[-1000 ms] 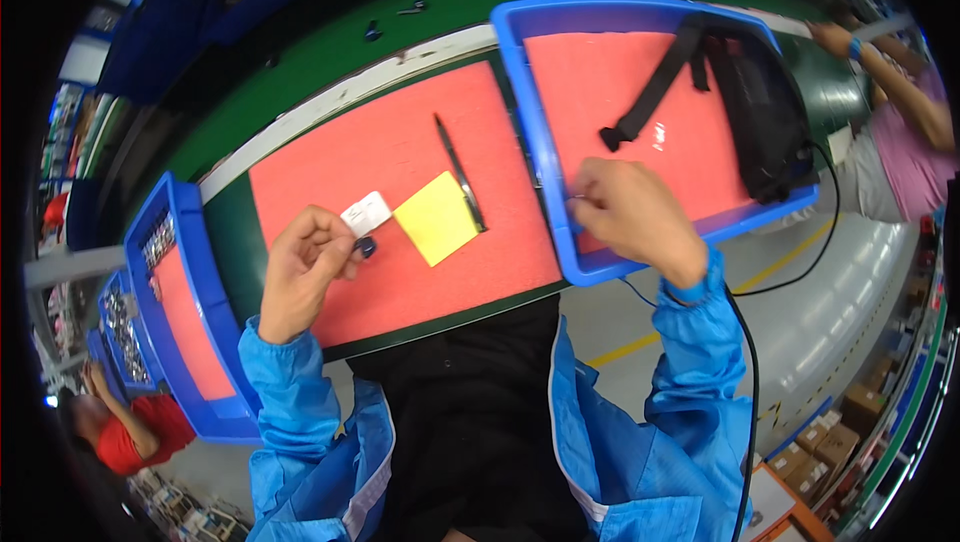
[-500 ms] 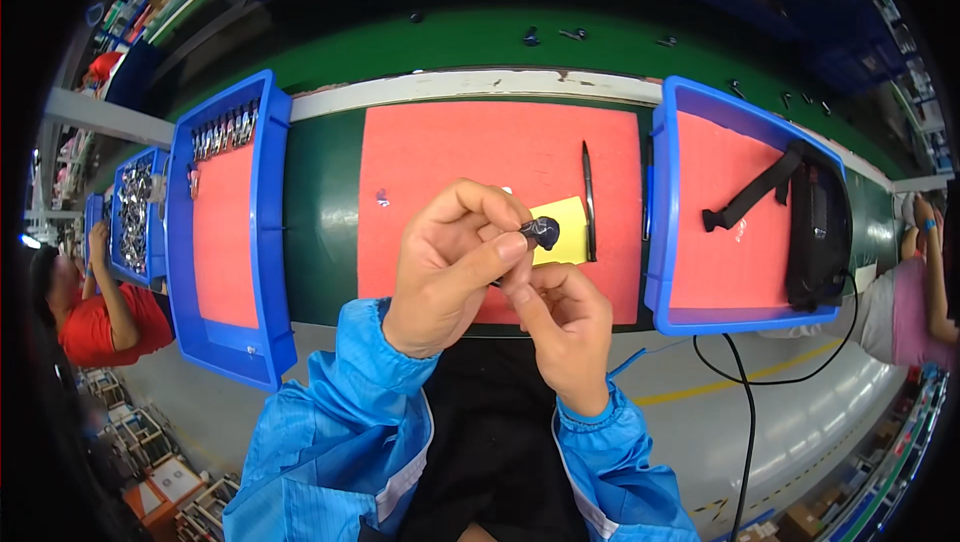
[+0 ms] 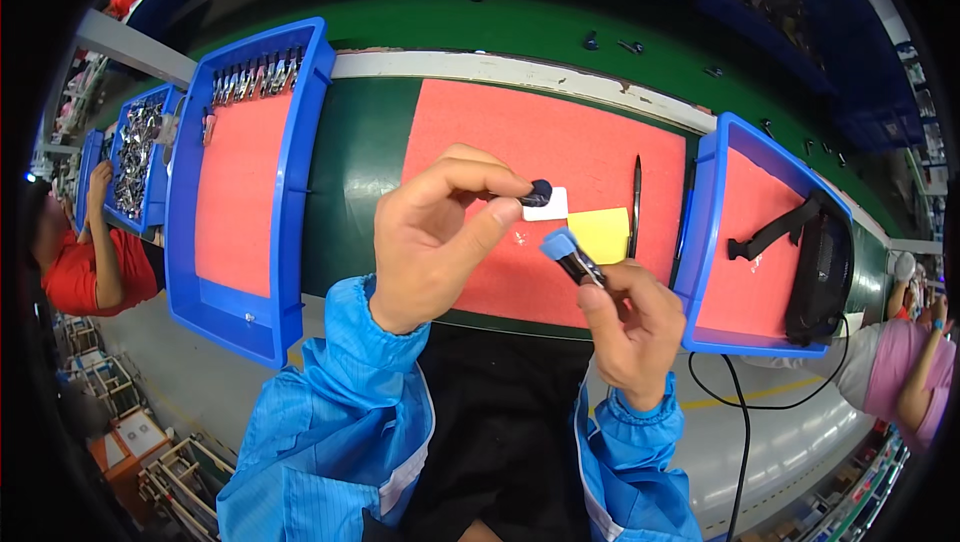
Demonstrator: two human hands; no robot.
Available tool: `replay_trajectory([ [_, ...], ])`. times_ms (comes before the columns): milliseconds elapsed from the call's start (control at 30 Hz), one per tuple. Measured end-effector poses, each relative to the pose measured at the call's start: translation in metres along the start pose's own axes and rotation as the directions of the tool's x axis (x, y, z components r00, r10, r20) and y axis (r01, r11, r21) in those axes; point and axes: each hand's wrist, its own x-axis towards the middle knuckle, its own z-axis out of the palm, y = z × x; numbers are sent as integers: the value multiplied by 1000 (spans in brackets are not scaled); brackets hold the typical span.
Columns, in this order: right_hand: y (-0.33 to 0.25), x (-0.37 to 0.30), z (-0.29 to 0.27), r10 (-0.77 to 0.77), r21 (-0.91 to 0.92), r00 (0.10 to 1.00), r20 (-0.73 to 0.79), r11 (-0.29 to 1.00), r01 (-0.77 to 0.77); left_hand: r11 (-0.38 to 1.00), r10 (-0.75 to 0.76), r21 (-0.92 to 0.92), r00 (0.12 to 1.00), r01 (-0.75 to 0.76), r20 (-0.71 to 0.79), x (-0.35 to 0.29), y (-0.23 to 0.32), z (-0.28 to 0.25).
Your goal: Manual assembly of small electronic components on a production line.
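My left hand (image 3: 445, 232), held over the red mat (image 3: 480, 132), pinches a small dark blue earbud (image 3: 541, 192) between thumb and fingertips. Only its rounded end shows well; the rest is hidden by the fingers. My right hand (image 3: 632, 327), lower and to the right, grips what looks like a small black spring clamp (image 3: 577, 264) with a light blue tip and a bit of metal. The clamp tilts up to the left, apart from the earbud. Beneath the hands lie a white card (image 3: 556, 204) and a yellow paper note (image 3: 603, 232).
A black pen (image 3: 637, 197) lies right of the note. The left blue tray (image 3: 290, 212) holds a row of clamps (image 3: 255, 77); the right blue tray (image 3: 708, 242) holds a black strapped pouch (image 3: 822, 272). Dark earbuds (image 3: 630, 48) lie on the green belt (image 3: 400, 27). A co-worker (image 3: 100, 272) sits left.
My hands were together around the dark piece; now they are apart, the right one lower right with the clamp visible in it. The whole view has shifted and turned slightly.
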Motion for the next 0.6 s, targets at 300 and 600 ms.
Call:
replay_trajectory([
  [300,-8,10,-13,-367,-341,930,1,875,345,813,262,440,915,-381,306,4,25,5],
  [600,-8,10,-26,-484,-430,865,135,758,491,730,169,512,845,-453,507,9,44,4],
])
